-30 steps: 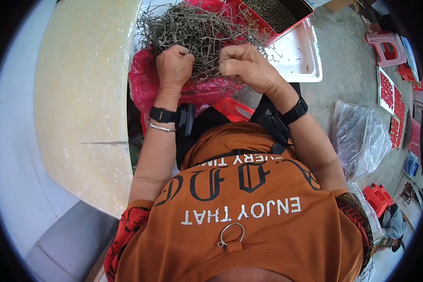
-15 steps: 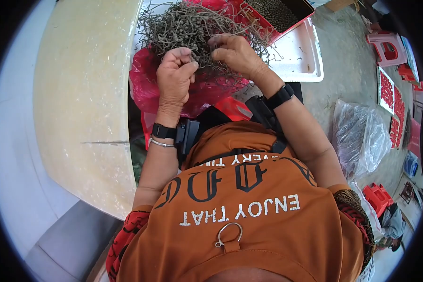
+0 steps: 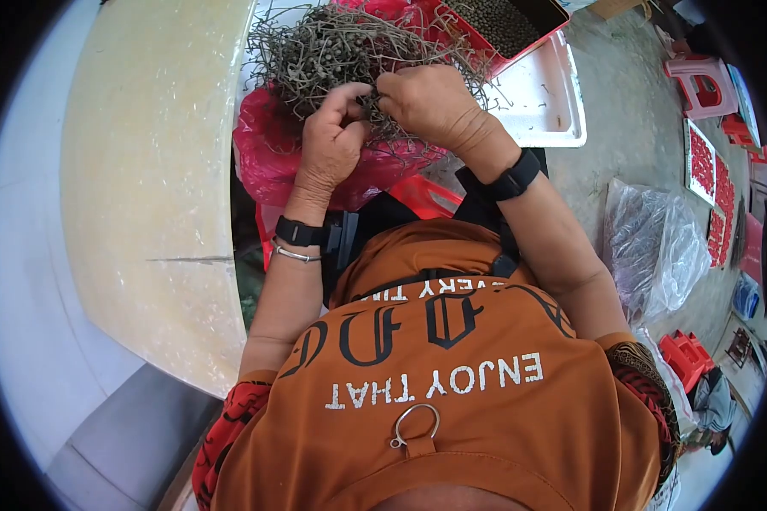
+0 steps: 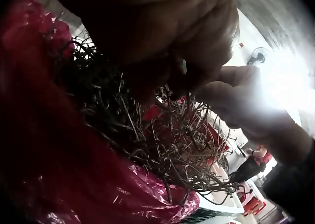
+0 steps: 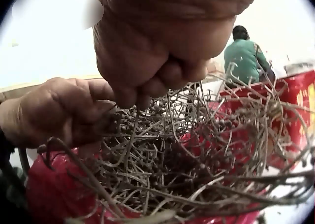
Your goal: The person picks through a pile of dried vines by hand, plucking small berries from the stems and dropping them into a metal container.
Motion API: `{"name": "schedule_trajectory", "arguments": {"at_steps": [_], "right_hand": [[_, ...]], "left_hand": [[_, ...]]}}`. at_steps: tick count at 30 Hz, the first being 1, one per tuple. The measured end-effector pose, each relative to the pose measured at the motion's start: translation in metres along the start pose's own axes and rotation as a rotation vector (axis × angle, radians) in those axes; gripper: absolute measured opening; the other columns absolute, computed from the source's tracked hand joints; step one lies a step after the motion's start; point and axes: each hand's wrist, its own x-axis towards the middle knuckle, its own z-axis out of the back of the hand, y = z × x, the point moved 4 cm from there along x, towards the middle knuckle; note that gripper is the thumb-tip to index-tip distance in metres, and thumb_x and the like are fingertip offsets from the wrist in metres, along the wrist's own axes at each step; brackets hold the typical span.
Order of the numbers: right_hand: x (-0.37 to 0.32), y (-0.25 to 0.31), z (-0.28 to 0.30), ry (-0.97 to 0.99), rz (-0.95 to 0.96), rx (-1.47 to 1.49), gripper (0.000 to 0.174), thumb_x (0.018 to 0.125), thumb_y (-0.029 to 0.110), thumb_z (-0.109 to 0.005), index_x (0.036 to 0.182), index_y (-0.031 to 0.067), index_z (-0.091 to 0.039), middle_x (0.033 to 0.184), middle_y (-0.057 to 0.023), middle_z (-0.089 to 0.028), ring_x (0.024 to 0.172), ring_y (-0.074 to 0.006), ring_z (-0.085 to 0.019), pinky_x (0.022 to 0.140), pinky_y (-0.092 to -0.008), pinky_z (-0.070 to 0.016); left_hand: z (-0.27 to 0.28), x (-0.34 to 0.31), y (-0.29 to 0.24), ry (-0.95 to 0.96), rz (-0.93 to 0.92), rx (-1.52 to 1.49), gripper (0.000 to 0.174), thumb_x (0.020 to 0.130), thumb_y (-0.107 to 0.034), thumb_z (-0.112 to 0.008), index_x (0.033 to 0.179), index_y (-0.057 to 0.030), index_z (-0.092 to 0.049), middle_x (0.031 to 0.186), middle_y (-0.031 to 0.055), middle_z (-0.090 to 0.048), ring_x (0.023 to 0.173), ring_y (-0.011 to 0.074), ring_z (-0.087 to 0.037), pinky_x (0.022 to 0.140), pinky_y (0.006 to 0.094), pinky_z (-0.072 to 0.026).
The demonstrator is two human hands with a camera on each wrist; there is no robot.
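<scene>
A tangled heap of thin dry stems with small round bits point(image 3: 332, 51) lies on a crumpled pink plastic bag point(image 3: 268, 162). At the heap's near edge the left hand point(image 3: 332, 149) has its thumb and fingers bent together, pinching stems. Close beside it, the right hand point(image 3: 435, 102) pinches stems with curled fingers, back of the hand upward. In the right wrist view the fingertips of the right hand point(image 5: 152, 51) meet at a stem, with the left hand point(image 5: 64, 111) almost touching them. What lies inside the left fingers is partly hidden.
Behind the heap stands a red box point(image 3: 520, 34) of small round grains, over a white foam tray point(image 3: 562, 94). A pale tabletop point(image 3: 153, 170) runs along the left. Clear plastic bags point(image 3: 652, 247) and a pink stool point(image 3: 703, 89) are on the floor at right.
Both hands first drew apart from fists, the fingers loosening over the heap. Now they are close together at its near edge, fingers bent in among the stems.
</scene>
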Motion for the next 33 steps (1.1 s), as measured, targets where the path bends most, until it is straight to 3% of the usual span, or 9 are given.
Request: {"name": "schedule_trajectory", "arguments": {"at_steps": [4,8,13,17,21,24,25,28,33], "right_hand": [[-0.005,0.005,0.001,0.147,0.038,-0.188,0.011,0.072,0.018,-0.056,0.066,0.0105,-0.061,0.066,-0.0105,-0.061,0.067,-0.0283,-0.062,0.057,-0.0385,-0.0488],[-0.010,0.014,0.006,0.251,0.091,-0.177,0.012,0.070,0.016,-0.056,0.062,0.0096,-0.061,0.064,-0.0114,-0.060,0.065,-0.0291,-0.061,0.057,-0.0380,-0.0487],[-0.012,0.007,0.000,0.175,0.117,0.007,0.015,0.070,0.015,-0.056,0.059,0.0059,-0.060,0.063,-0.0140,-0.059,0.065,-0.0307,-0.061,0.056,-0.0384,-0.0484],[-0.012,0.001,-0.008,0.121,0.081,0.172,0.014,0.070,0.014,-0.057,0.062,0.0032,-0.060,0.059,-0.0147,-0.057,0.059,-0.0280,-0.060,0.055,-0.0349,-0.0478],[-0.016,-0.007,-0.009,0.029,-0.154,0.638,0.009,0.068,0.012,-0.057,0.067,0.0079,-0.064,0.065,-0.0117,-0.060,0.060,-0.0280,-0.058,0.055,-0.0327,-0.0476],[-0.021,-0.004,0.013,-0.462,-0.020,0.668,0.010,0.075,0.005,-0.053,0.073,-0.0003,-0.061,0.058,-0.0060,-0.053,0.050,-0.0131,-0.049,0.047,-0.0259,-0.0409],[-0.021,-0.006,0.014,-0.463,-0.018,0.671,0.010,0.075,0.005,-0.053,0.073,-0.0003,-0.061,0.058,-0.0060,-0.053,0.050,-0.0131,-0.049,0.047,-0.0259,-0.0409],[-0.021,-0.032,0.005,-0.312,-0.612,1.410,0.009,0.077,0.004,-0.052,0.075,-0.0008,-0.060,0.062,-0.0016,-0.055,0.049,-0.0082,-0.045,0.042,-0.0211,-0.0348],[-0.020,-0.024,0.006,-0.248,-0.689,1.593,0.007,0.075,0.004,-0.055,0.078,-0.0004,-0.059,0.063,0.0016,-0.055,0.048,-0.0047,-0.041,0.042,-0.0162,-0.0298]], "left_hand": [[-0.012,0.004,-0.024,0.052,-0.349,0.351,0.013,0.071,0.001,-0.060,0.082,-0.0061,-0.060,0.070,0.0084,-0.055,0.066,0.0214,-0.056,0.060,0.0270,-0.0444],[-0.014,0.005,-0.025,0.107,-0.503,0.577,0.010,0.067,-0.002,-0.062,0.077,-0.0060,-0.061,0.071,0.0104,-0.056,0.065,0.0295,-0.054,0.057,0.0325,-0.0439],[-0.016,0.000,-0.013,0.071,-0.567,0.539,0.013,0.066,-0.003,-0.062,0.078,-0.0068,-0.063,0.068,0.0100,-0.056,0.063,0.0298,-0.054,0.055,0.0354,-0.0431],[-0.012,0.000,-0.005,-0.019,-0.509,0.394,0.010,0.067,-0.004,-0.062,0.077,-0.0058,-0.062,0.066,0.0106,-0.056,0.062,0.0291,-0.055,0.056,0.0325,-0.0446],[0.000,0.008,-0.002,-0.159,-0.467,0.361,0.005,0.073,0.000,-0.061,0.075,-0.0038,-0.062,0.061,0.0068,-0.056,0.060,0.0213,-0.056,0.058,0.0271,-0.0465],[0.014,0.015,0.029,-0.222,0.082,-0.249,0.007,0.077,0.004,-0.060,0.078,-0.0029,-0.060,0.065,0.0012,-0.057,0.064,0.0123,-0.056,0.062,0.0236,-0.0480],[0.014,0.014,0.031,-0.224,0.082,-0.245,0.007,0.077,0.004,-0.060,0.078,-0.0029,-0.060,0.065,0.0012,-0.057,0.064,0.0123,-0.056,0.062,0.0236,-0.0480],[0.010,0.013,0.031,-0.179,-0.038,-0.482,0.012,0.077,0.007,-0.060,0.082,-0.0031,-0.058,0.074,0.0000,-0.056,0.071,0.0090,-0.055,0.065,0.0234,-0.0485],[0.011,0.011,0.037,-0.162,-0.027,-0.560,0.015,0.075,0.009,-0.061,0.081,-0.0034,-0.054,0.081,0.0011,-0.055,0.073,0.0092,-0.055,0.067,0.0228,-0.0478]]}}
